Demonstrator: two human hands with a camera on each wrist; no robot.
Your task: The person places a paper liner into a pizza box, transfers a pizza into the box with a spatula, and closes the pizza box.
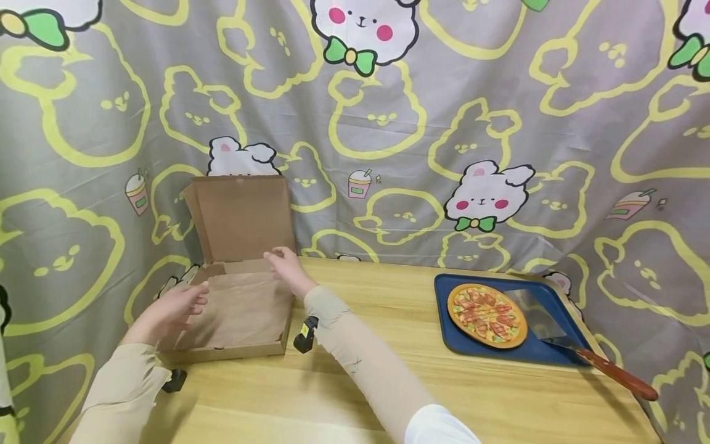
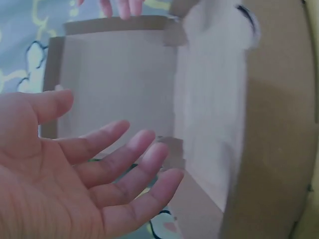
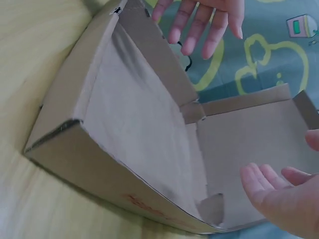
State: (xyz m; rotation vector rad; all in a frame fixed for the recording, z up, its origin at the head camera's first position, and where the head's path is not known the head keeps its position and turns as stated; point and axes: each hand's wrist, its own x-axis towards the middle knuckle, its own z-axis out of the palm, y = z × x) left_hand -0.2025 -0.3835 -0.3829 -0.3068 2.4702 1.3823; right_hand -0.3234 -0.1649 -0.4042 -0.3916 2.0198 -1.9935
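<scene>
A brown cardboard pizza box stands on the left of the table with its lid raised against the curtain. Brown paper lines the bottom, and nothing else lies inside. My left hand hovers over the box's left side, fingers spread and slightly bent, palm empty in the left wrist view. Near the right rear corner of the box is my right hand, its fingers loosely bent and holding nothing. In the right wrist view the right hand appears apart from the cardboard.
A blue tray on the right of the wooden table carries a pizza. Beside the pizza lies a metal spatula, its wooden handle jutting past the tray's front right edge. A patterned curtain hangs behind and around the table.
</scene>
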